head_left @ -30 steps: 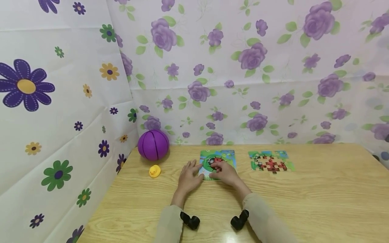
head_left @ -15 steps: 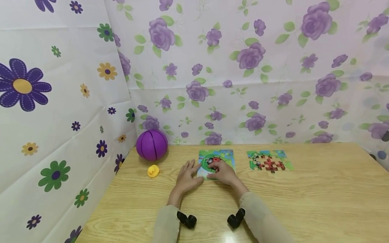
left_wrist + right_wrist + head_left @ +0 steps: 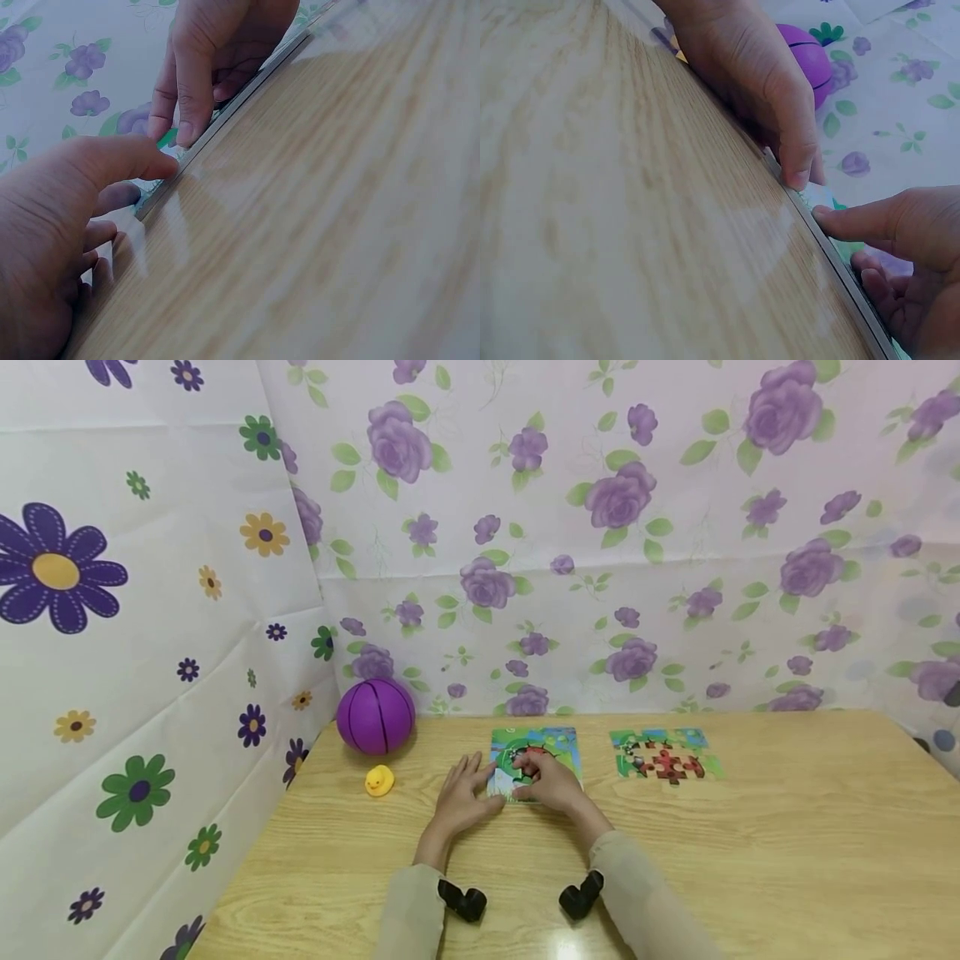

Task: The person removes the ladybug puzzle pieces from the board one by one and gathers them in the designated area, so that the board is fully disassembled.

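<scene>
A square ladybug puzzle [image 3: 504, 749] lies in its shallow tray near the back of the table. My left hand [image 3: 460, 803] rests at its lower left corner, fingers spread along the side and thumb at the front edge. My right hand [image 3: 555, 787] is over the puzzle's front right part and pinches a green puzzle piece [image 3: 169, 137] between thumb and fingers. Most of the ladybug's body is hidden behind this hand. From the right wrist view, the left hand [image 3: 769, 97] and the right hand [image 3: 919, 247] face each other across the tray's front edge.
Right of the tray lie loosely joined ladybug puzzle pieces [image 3: 669, 766] with gaps between them. A purple ball [image 3: 375, 717] and a yellow rubber duck [image 3: 379, 781] stand at the left. Floral curtains [image 3: 562, 618] border the table [image 3: 780, 843] behind and at the left.
Both hands stay at the puzzle. The right fingers have shifted slightly, and a green patch now shows beneath them where the ladybug picture showed before. The left hand stays nearly still.
</scene>
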Demonstrator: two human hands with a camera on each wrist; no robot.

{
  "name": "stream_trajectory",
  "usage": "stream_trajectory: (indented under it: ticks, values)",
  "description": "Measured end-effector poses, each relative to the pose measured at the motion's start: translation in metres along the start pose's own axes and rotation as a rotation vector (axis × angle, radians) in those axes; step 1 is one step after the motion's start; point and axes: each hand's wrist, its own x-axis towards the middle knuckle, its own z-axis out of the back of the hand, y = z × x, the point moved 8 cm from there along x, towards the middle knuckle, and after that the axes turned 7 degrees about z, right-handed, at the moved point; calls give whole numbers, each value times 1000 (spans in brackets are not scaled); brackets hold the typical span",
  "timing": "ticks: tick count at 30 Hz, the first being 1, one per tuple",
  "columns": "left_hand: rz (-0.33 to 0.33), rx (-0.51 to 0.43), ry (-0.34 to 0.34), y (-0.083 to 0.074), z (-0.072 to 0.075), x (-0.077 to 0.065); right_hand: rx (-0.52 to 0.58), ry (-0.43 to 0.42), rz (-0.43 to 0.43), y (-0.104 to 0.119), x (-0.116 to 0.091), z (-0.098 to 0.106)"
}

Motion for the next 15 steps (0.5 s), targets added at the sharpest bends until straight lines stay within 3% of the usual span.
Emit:
stream_trajectory:
  ticks: [15]
  values:
    - [6,5,-3,1,0,0,181,-136,-69,-4,-3,5]
